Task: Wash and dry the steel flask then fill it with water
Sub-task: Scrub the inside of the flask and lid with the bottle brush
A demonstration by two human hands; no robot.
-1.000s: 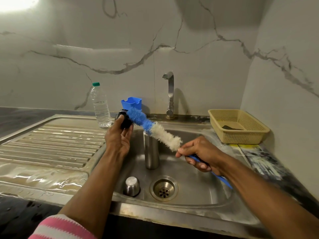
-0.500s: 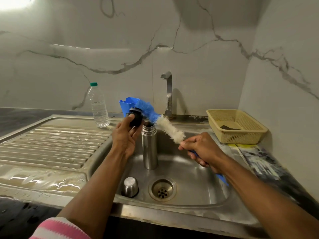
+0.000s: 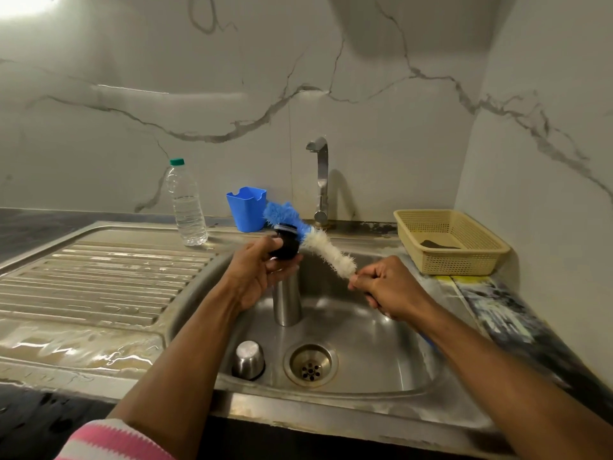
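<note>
Steel flask stood upright in the sink, its brushed body plain and dull-shiny, its mouth hidden behind the left hand. That hand gripped a black stopper, probably the flask's inner lid, just above it. The right hand was curled tight around the handle of a bottle brush, whose blue-and-white bristles lay against the stopper. A steel cup cap sat upside down beside the drain.
</note>
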